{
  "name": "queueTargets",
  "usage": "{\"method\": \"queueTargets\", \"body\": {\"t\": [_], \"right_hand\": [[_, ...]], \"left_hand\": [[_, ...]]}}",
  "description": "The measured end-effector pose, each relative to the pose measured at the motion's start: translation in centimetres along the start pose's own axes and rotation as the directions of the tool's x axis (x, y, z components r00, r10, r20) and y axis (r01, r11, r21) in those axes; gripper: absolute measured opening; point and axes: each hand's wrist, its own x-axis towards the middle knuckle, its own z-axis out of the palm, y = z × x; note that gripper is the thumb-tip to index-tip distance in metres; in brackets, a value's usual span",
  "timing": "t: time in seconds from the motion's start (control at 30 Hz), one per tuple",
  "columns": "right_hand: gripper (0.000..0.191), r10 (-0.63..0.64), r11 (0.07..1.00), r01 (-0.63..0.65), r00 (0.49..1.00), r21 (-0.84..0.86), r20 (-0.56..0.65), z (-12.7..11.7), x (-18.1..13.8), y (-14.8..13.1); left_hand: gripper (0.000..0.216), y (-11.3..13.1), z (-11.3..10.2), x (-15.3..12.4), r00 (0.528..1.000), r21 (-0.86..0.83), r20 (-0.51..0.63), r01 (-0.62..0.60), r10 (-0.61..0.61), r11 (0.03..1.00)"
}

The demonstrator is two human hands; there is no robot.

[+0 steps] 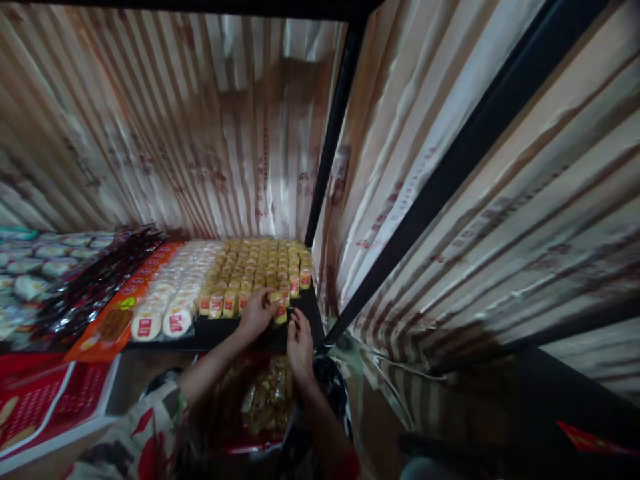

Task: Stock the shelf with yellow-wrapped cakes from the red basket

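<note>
My left hand (256, 313) is closed on a small yellow packet with a red label (279, 311) at the front edge of the black shelf (220, 337). My right hand (300, 343) sits just right of it, fingers curled toward the same packet; whether it grips anything is unclear. Rows of several like yellow packets (260, 267) fill the shelf's right part. Below my arms lies a bag of more yellow packets (267, 400).
Left of the yellow rows lie white round cakes with red labels (170, 300), orange packs (125, 307), dark wrapped goods (95, 280) and pale-green packs (35, 267). A black post (333, 133) stands at the shelf's right corner. Striped curtain (175, 120) hangs behind. A red box (45, 400) is lower left.
</note>
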Motion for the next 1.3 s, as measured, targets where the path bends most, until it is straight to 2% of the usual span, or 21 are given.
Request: {"method": "queueTargets", "body": {"t": [0.17, 0.33, 0.53, 0.67, 0.9, 1.03, 1.17, 1.3], "right_hand": [[0.048, -0.097, 0.991, 0.090, 0.993, -0.098, -0.070, 0.0, 1.5, -0.7], [0.049, -0.133, 0.980, 0.120, 0.989, -0.160, -0.072, -0.2, 2.1, 0.2], [0.054, -0.100, 0.972, 0.082, 0.992, -0.221, -0.071, -0.2, 3.5, 1.9], [0.058, -0.086, 0.969, 0.071, 0.995, -0.237, -0.055, 0.0, 4.7, 2.5], [0.067, -0.117, 0.972, 0.102, 0.991, -0.210, -0.061, 0.6, 6.3, 3.3], [0.063, -0.103, 0.970, 0.092, 0.994, -0.224, -0.040, 0.7, 6.5, 3.4], [0.061, -0.075, 0.962, 0.069, 0.997, -0.265, -0.014, 0.7, 6.4, 3.3], [0.060, -0.024, 0.975, 0.015, 0.999, -0.222, -0.041, 0.6, 6.3, 2.9]], "left_hand": [[0.033, 1.9, 2.8, 3.2, 0.998, 0.130, 0.016, -0.066, 0.065, 0.989], [0.033, 3.3, 5.7, 5.1, 0.990, 0.197, 0.082, -0.132, 0.117, 0.971], [0.036, 4.1, 7.8, 6.3, 0.974, 0.321, 0.185, -0.188, 0.133, 0.928], [0.036, 3.9, 9.0, 7.1, 0.970, 0.343, 0.203, -0.200, 0.136, 0.918], [0.036, 3.2, 9.8, 7.6, 0.966, 0.414, 0.234, -0.203, 0.111, 0.887], [0.038, 3.5, 9.5, 7.2, 0.971, 0.471, 0.209, -0.205, 0.118, 0.858], [0.039, 3.9, 9.2, 6.6, 0.961, 0.531, 0.221, -0.262, 0.166, 0.806], [0.035, 3.7, 9.1, 5.7, 0.947, 0.462, 0.244, -0.303, 0.209, 0.833]]}}
